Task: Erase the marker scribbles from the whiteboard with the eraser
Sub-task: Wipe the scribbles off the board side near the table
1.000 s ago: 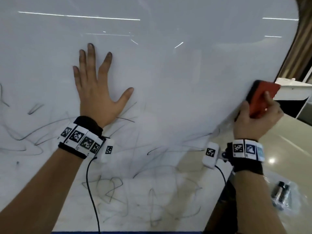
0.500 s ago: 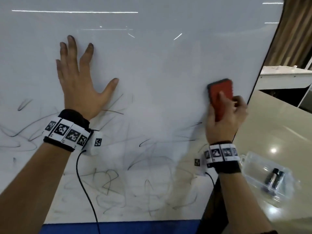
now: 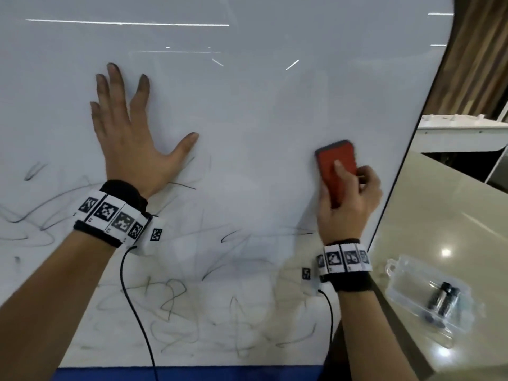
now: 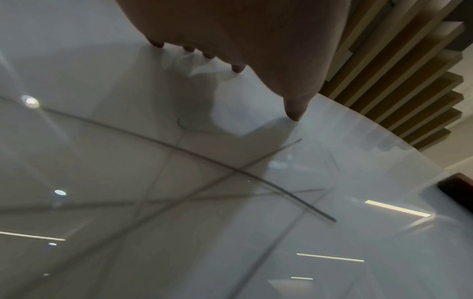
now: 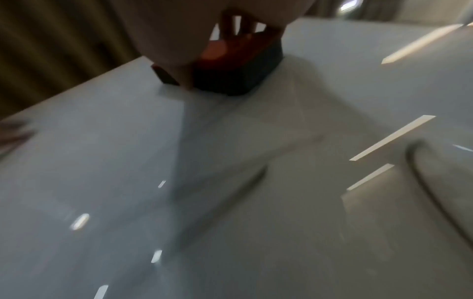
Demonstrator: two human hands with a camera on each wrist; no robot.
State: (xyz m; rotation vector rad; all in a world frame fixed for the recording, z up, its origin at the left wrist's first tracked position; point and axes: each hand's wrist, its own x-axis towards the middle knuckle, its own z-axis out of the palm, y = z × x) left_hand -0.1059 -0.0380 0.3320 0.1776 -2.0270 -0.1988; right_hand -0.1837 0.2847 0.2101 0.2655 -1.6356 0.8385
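Note:
A white whiteboard fills the head view, its lower half covered in black marker scribbles. My left hand lies flat on the board with fingers spread, just above the scribbles. My right hand grips a red eraser with a dark felt base and presses it against the board near the right edge. In the right wrist view the eraser sits flat on the board. In the left wrist view the fingertips touch the board above dark marker lines.
A beige table lies to the right of the board. On it sits a clear plastic case holding dark cylindrical items. A white counter and wooden slats stand behind. Thin black cables hang from both wrists.
My right hand has carried the eraser leftward from the board's right edge onto the white surface. The left hand has stayed flat on the board.

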